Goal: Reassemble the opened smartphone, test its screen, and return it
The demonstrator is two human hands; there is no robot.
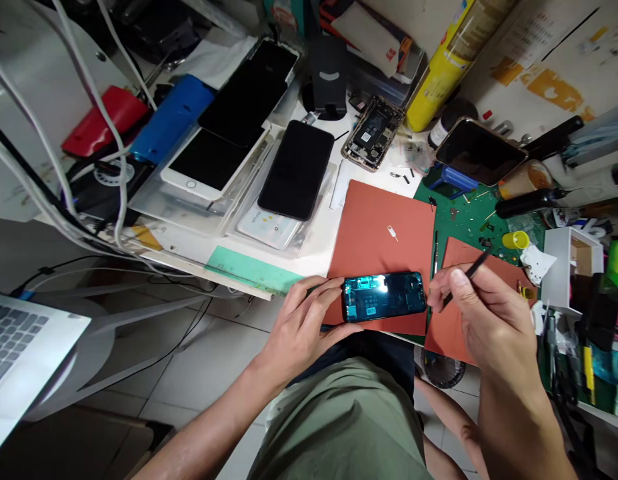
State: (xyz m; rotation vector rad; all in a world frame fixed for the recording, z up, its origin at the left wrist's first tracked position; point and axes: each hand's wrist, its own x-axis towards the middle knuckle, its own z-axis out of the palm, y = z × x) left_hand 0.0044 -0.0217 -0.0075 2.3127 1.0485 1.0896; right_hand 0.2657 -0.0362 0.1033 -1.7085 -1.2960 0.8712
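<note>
A smartphone [383,300] with its inner parts showing under a bluish, shiny surface is at the near edge of an orange mat [383,220]. My left hand [309,310] grips its left end, fingers along the top edge and thumb below. My right hand [481,300] is closed round a slim black pen-like tool [473,265], near the phone's right end. Whether this tool has one tip or two I cannot tell. On the mat beyond the phone lies a small SIM ejector pin [393,233].
Phones lie on the left, one black [296,170], one white-framed [209,160]. An opened phone [373,132] rests at the back. A yellow spray can [439,73] stands behind; a white box [563,267] and small parts crowd the right. White cables [89,87] hang at left.
</note>
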